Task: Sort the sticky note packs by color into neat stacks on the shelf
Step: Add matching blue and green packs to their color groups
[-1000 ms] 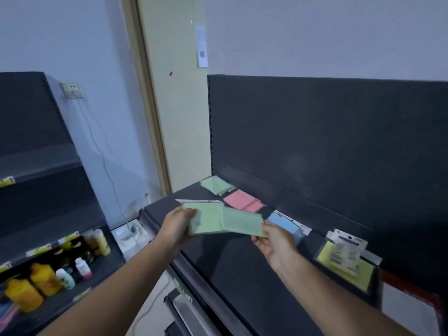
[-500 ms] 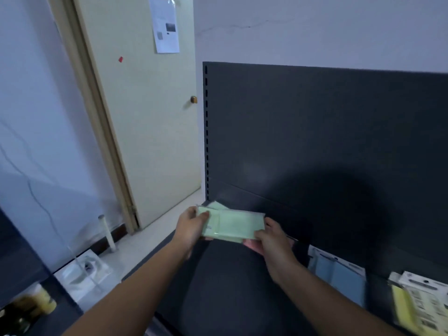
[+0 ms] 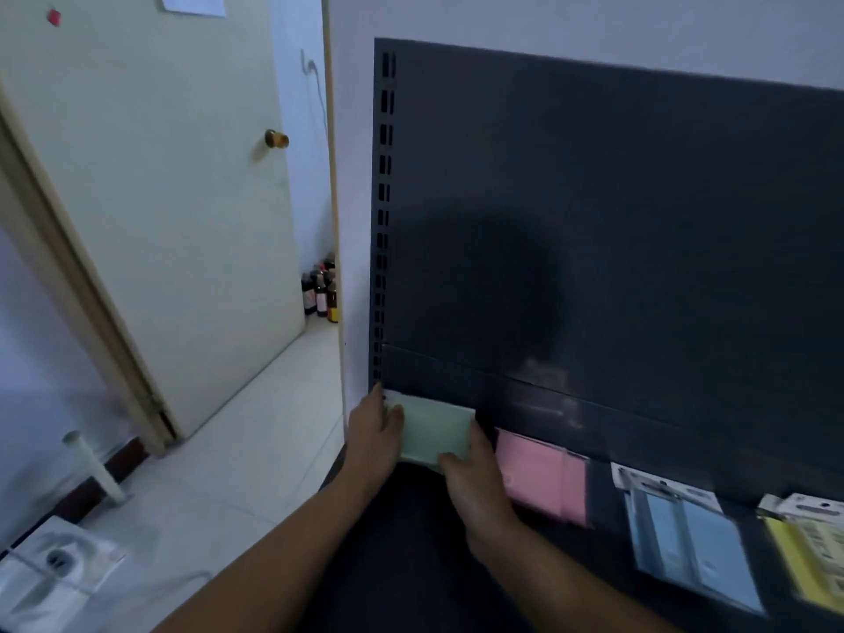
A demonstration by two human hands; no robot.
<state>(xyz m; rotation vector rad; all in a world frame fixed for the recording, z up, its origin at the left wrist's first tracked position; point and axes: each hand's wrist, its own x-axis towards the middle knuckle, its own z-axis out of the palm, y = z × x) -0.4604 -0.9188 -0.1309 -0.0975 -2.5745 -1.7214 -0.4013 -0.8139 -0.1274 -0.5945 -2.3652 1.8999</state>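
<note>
Green sticky note packs (image 3: pixel 434 430) lie at the far left end of the dark shelf (image 3: pixel 411 541), against the back panel. My left hand (image 3: pixel 377 438) grips their left edge and my right hand (image 3: pixel 475 472) grips their right front corner. To the right along the back lie pink packs (image 3: pixel 541 477), then blue packs (image 3: pixel 689 545), then yellow packs (image 3: pixel 804 559) at the frame's right edge, partly cut off.
The dark back panel (image 3: pixel 616 244) rises behind the shelf. Left of the shelf is a pale door (image 3: pixel 160 198) standing open, tiled floor (image 3: pixel 237 450), small bottles (image 3: pixel 322 290) in the far corner and a white object (image 3: pixel 50 573) on the floor.
Both hands have carried the green packs from mid-air down to the shelf's far left back corner. My view has swung left and closer to the shelf.
</note>
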